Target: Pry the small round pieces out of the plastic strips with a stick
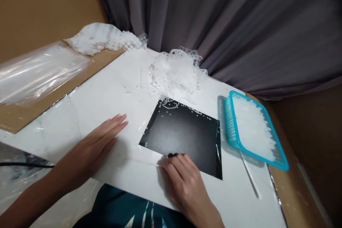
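My left hand [100,146] lies on the white table to the left of the black sheet, fingers stretched out and holding nothing. Curled at the near edge of the black sheet [184,135] is my right hand [184,180]. A small dark bit [172,155] shows at its fingertips, but I cannot make out what the fingers hold. Tiny white dots and a thin white loop [170,105] lie along the sheet's far edge. Beyond it rises a heap of white, lacy, perforated scraps [175,73].
At right stands a blue plastic basket [232,124] filled with white pieces, with a white stick [251,176] beside it. A clear plastic bag [40,71] and a bag of white discs [98,39] lie at left on brown board. A grey curtain [213,17] hangs behind.
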`<state>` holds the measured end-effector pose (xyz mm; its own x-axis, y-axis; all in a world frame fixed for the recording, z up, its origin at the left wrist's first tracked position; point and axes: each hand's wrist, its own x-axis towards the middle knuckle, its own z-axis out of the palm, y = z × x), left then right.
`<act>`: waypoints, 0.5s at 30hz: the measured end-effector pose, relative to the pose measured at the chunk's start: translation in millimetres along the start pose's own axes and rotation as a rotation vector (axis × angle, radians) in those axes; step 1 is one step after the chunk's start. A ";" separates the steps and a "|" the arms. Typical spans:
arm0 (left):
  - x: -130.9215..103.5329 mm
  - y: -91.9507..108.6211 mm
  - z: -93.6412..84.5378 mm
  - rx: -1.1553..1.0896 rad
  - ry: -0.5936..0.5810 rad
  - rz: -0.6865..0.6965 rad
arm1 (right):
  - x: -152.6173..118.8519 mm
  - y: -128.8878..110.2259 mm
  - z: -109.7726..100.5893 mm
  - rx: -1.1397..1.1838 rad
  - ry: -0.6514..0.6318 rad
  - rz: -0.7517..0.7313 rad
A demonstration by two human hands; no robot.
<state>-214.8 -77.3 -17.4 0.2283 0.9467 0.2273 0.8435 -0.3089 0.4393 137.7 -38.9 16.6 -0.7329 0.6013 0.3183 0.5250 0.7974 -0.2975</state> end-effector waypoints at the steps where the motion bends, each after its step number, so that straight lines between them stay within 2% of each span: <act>1: -1.5 3.3 -1.1 -0.003 0.006 -0.003 | 2.7 0.8 2.2 -0.026 0.022 -0.009; 5: 1.8 16.0 -1.4 -0.027 0.020 0.086 | 15.5 13.6 5.0 -0.107 0.069 -0.010; 10: 19.2 15.7 5.0 -0.038 0.080 0.165 | 24.9 32.8 -1.9 -0.112 0.145 0.063; 12: 24.6 13.7 5.2 -0.042 0.106 0.147 | 23.5 31.4 -5.7 -0.068 0.150 0.063; 15: 26.9 13.5 0.0 -0.067 0.130 0.128 | 17.1 19.3 -8.3 -0.012 0.066 -0.005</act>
<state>-197.3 -56.0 -5.4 0.2629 0.8809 0.3936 0.7762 -0.4354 0.4560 138.9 -12.9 23.8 -0.7057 0.5988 0.3787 0.5267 0.8009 -0.2848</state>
